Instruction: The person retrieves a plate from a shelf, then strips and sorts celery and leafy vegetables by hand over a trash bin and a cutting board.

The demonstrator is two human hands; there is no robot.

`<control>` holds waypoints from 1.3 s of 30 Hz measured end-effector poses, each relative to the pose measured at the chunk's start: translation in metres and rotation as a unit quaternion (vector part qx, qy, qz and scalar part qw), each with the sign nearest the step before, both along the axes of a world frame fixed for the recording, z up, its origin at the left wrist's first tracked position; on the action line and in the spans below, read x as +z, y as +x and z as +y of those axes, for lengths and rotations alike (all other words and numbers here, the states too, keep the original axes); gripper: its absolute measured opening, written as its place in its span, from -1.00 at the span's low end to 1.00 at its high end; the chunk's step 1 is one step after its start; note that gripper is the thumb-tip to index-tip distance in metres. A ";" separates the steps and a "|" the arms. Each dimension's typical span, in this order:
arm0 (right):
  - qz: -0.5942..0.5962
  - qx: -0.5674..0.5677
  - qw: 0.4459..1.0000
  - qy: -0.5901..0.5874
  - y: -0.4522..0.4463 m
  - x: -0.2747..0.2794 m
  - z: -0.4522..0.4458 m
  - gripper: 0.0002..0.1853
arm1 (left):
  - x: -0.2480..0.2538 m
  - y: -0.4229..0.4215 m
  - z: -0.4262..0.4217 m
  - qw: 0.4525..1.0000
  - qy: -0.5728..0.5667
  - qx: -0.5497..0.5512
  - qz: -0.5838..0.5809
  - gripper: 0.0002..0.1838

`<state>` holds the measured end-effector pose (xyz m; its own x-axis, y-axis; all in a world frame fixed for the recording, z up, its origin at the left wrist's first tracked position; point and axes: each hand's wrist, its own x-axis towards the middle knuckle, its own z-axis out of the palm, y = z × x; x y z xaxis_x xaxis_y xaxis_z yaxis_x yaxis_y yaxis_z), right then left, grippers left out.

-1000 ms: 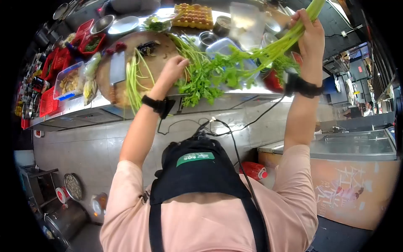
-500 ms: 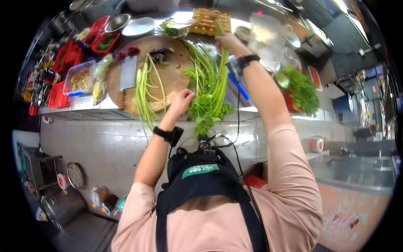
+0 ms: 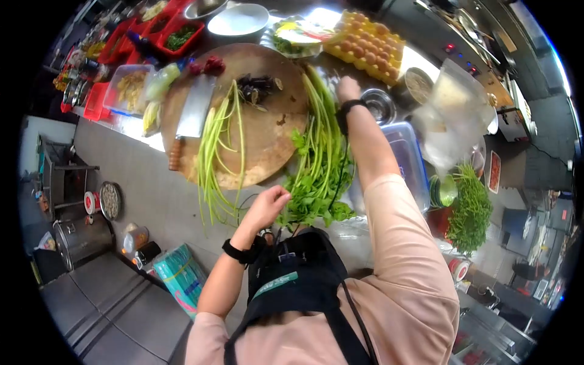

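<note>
A bunch of celery lies along the right edge of the round wooden chopping board, its leaves toward me. Beside those leaves is my left hand, its fingers curled in and nothing visible in them. My right hand is at the far end of the bunch, near the stalk ends. It is blurred and its fingers are hidden, so what it holds, if anything, does not show. Loose pale green stalks lie on the board's left part, next to a cleaver. Dark pieces lie farther back.
Right of the celery are a metal bowl, a lidded plastic box and a plastic bag. An egg tray stands behind. Red baskets, a white bowl and a clear box are at the left.
My right hand held the celery raised by its root end; now the bunch lies lower beside the board. The view has shifted and tilted. My left hand stays curled near the leaves.
</note>
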<state>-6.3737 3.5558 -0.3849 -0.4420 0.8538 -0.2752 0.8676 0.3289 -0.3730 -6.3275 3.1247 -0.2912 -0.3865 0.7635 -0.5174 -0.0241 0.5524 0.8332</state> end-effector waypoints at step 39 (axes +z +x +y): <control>0.496 0.102 0.839 0.199 0.317 0.473 -0.331 -0.83 | 0.243 0.089 -0.007 0.857 0.438 -0.239 0.127 -0.76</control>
<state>-6.0569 3.2247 0.0880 -0.4340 0.6692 0.6031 0.1049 0.7024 -0.7040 -6.2382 3.1175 -0.0480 0.0631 0.9188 0.3896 0.2750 -0.3912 0.8782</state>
